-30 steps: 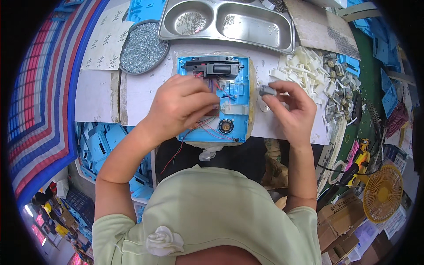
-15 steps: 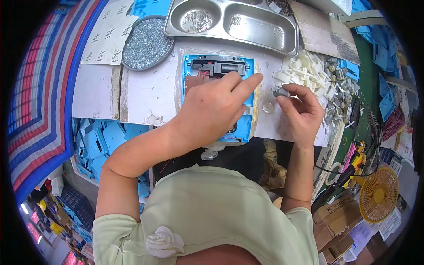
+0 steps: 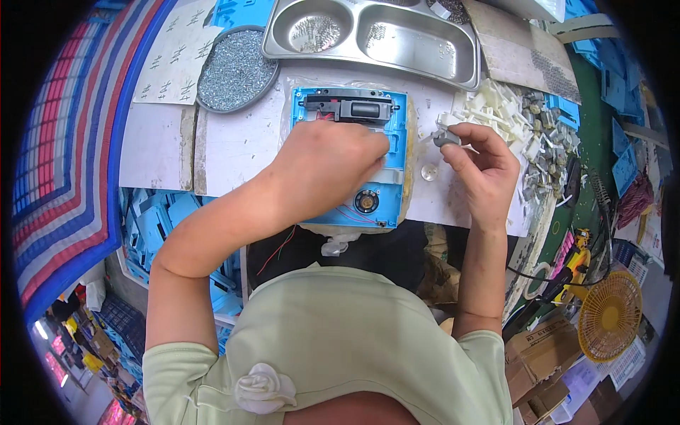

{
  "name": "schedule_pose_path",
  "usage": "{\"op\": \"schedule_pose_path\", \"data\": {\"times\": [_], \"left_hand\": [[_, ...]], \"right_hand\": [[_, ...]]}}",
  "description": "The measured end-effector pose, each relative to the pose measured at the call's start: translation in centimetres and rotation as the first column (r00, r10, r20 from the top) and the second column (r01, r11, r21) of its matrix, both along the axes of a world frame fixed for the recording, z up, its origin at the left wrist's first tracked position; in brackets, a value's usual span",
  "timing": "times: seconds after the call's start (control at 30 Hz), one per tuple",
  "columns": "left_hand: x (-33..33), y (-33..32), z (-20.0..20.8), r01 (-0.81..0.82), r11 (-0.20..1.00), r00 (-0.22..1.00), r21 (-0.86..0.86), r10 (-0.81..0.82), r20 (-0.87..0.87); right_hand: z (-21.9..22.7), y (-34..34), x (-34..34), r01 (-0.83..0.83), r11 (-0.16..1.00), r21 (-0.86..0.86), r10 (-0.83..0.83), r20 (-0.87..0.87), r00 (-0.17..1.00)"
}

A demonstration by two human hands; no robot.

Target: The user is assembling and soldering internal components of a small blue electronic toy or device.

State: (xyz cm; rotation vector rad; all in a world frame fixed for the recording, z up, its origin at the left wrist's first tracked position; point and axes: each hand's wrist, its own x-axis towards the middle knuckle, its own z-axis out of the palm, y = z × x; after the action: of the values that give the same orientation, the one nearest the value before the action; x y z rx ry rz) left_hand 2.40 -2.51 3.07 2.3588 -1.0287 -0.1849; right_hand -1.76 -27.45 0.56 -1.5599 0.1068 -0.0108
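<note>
A light-blue plastic casing lies in front of me. A black mechanism runs along its far side, and a small round speaker with thin red wires sits near its close edge. Over the left part of the casing is my left hand, back up and fingers curled; whatever they may hold is hidden. To the right of the casing, my right hand pinches a small grey plastic part between thumb and fingers. Just below that part, a small clear round piece rests on the table.
Piles of white plastic parts and grey parts lie at the right. Behind the casing stands a steel compartment tray; left of it is a round dish of screws. Blue plastic pieces fill a space at lower left.
My left hand has drawn back leftward and its raised index finger has curled in, uncovering the speaker. The grey part in my right hand has turned and moved slightly up.
</note>
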Motion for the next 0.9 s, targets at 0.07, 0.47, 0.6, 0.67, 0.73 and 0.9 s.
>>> {"op": "schedule_pose_path", "data": {"times": [0.07, 0.47, 0.6, 0.67, 0.73, 0.9], "left_hand": [[-0.7, 1.1, -0.7, -0.06, 0.983, 0.998, -0.173, 0.066, 0.026], [-1.8, 3.8, -2.5, -0.142, 0.909, 0.988, -0.392, 0.154, 0.0], [-1.9, 4.0, -2.6, -0.134, 0.904, 0.99, -0.407, 0.143, -0.01], [-1.9, 4.0, -2.6, -0.14, 0.901, 0.989, -0.411, 0.143, -0.023], [-1.9, 4.0, -2.8, -0.132, 0.892, 0.99, -0.433, 0.138, -0.019], [-2.0, 4.4, -3.1, -0.093, 0.878, 0.993, -0.469, 0.118, 0.024]], "right_hand": [[0.1, 0.4, 0.0, -0.048, 0.998, 0.033, 0.049, -0.018, 0.999], [-0.4, 4.0, 1.6, -0.093, 0.788, -0.608, 0.261, 0.193, 0.946], [-0.1, 4.0, 1.8, -0.081, 0.713, -0.696, 0.279, 0.176, 0.944], [0.4, 4.2, 1.9, -0.075, 0.676, -0.733, 0.296, 0.176, 0.939], [0.6, 4.2, 1.9, -0.05, 0.616, -0.786, 0.334, 0.203, 0.921], [1.7, 3.9, 2.5, -0.014, 0.519, -0.855, 0.447, 0.257, 0.856]]}}
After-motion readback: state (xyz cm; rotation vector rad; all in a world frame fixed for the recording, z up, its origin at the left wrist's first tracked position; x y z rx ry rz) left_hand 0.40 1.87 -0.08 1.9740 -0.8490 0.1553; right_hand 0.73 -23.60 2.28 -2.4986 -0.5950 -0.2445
